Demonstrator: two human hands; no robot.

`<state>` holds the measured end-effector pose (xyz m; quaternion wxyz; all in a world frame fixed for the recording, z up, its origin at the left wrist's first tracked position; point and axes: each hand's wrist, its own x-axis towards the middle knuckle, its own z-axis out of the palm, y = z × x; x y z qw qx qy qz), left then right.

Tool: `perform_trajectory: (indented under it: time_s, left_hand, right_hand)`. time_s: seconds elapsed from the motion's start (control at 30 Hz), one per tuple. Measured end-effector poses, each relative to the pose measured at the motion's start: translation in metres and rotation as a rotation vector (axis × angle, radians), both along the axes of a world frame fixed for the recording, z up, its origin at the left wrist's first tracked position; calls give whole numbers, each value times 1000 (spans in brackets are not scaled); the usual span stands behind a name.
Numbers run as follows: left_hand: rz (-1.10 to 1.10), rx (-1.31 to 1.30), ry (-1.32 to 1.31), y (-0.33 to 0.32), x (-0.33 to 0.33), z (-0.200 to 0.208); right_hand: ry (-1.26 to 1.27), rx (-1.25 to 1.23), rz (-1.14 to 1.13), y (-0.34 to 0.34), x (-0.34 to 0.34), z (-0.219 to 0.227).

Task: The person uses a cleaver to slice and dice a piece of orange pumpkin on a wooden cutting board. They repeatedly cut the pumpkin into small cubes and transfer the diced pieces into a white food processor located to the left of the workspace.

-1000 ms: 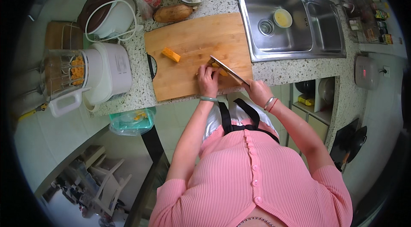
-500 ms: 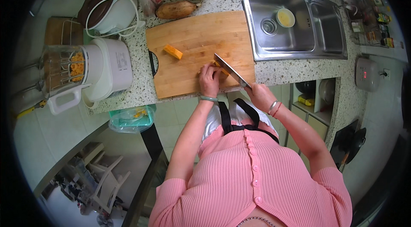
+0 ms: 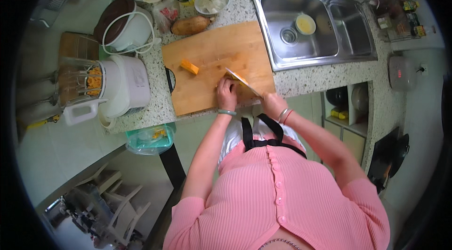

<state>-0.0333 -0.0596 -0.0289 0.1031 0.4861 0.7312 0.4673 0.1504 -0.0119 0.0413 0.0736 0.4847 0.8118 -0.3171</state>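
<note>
On the wooden cutting board [image 3: 197, 94], my left hand [image 3: 226, 92] is closed, its fingers curled on an orange piece that looks like pumpkin [image 3: 240, 77]. My right hand [image 3: 273, 106] is wrapped round the handle of a kitchen knife [image 3: 248, 86]. The blade slants away to the left across the piece, close beside my left fingertips, and hides part of it. Whether the edge is in the flesh, I cannot tell. Another pumpkin chunk [image 3: 189, 66] lies loose on the board, farther left.
At the left stands a white blender [image 3: 127, 85] with orange chunks in its jug. Behind the board are a brown tuber [image 3: 190, 25] and a white bowl [image 3: 212, 1] of pale pieces. The steel sink [image 3: 294, 7] holds a small bowl [image 3: 305, 24]. A green bin [image 3: 150, 140] hangs below the counter.
The view has shifted a little. The knife and my right hand have moved slightly left, and the blade now lies lower over the piece. My left hand still steadies it.
</note>
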Motion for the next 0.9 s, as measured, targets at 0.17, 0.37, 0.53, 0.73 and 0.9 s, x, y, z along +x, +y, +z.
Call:
perform_trajectory:
  time_s: [0.17,0.37,0.53,0.73,0.9]
  left_hand:
    - [-21,-32,32,-3,-3,2]
    - [144,101,-430,-15,-11,8]
    - [-54,2,-68,-4,-66,55]
    - [-781,-343,335,60,-71,90]
    - [-1045,-515,454,94,-73,66]
  right_hand:
    - [-76,-34,83,19,-3,18]
    - [-28,170,133,14,20,35]
    - [-81,293,154,12,37,24]
    - [-74,436,212,18,30,28]
    - [-54,459,256,19,37,31]
